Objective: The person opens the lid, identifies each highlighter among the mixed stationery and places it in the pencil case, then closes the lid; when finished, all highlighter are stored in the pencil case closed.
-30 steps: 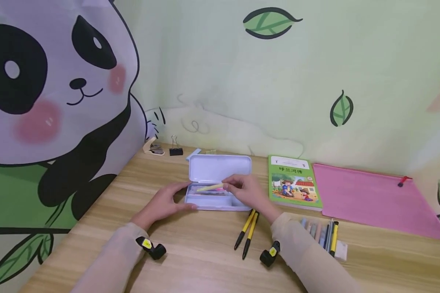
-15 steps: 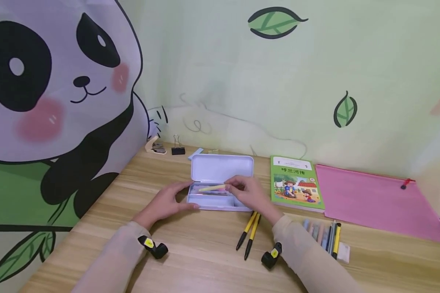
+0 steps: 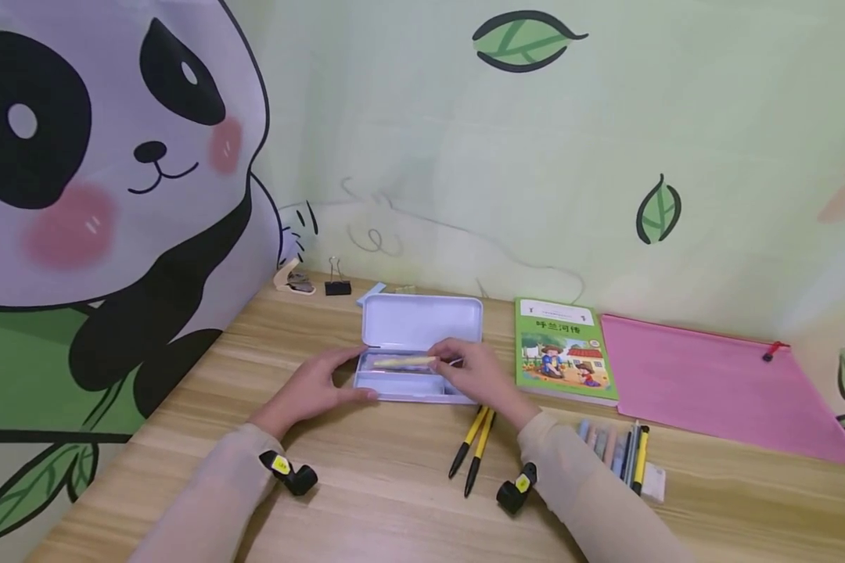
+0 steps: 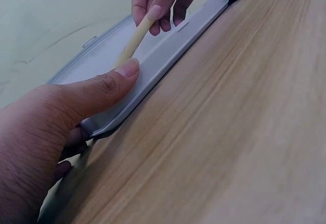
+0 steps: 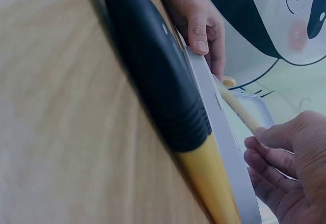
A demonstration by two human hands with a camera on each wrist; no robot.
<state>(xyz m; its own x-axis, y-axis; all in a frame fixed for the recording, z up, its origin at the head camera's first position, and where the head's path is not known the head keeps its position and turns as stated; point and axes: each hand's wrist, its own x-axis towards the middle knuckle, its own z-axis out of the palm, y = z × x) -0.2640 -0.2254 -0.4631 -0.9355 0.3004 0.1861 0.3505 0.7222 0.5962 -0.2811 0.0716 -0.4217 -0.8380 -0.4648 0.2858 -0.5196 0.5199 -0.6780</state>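
A pale lilac pencil case (image 3: 422, 322) lies on the wooden table with its lid raised. My left hand (image 3: 310, 391) grips its left end, thumb on the front rim. Between thumb and fingertips, my right hand (image 3: 475, 375) pinches one end of a slim pale yellow pen (image 3: 401, 362). The pen lies nearly level over the case's rear compartment, where other items are partly visible. The left wrist view shows the pen (image 4: 135, 43) slanting behind my left thumb; its far end is hidden there.
Two yellow-and-black pens (image 3: 475, 457) lie before the case. To the right are a green book (image 3: 566, 352), a pink pouch (image 3: 718, 391), a row of pens (image 3: 616, 453) and a white eraser (image 3: 653, 482). A black binder clip (image 3: 337, 288) stands behind, left.
The pale yellow pen has tilted flatter and dropped slightly toward the rear compartment, with my right hand still pinching it. My left hand keeps its grip on the case.
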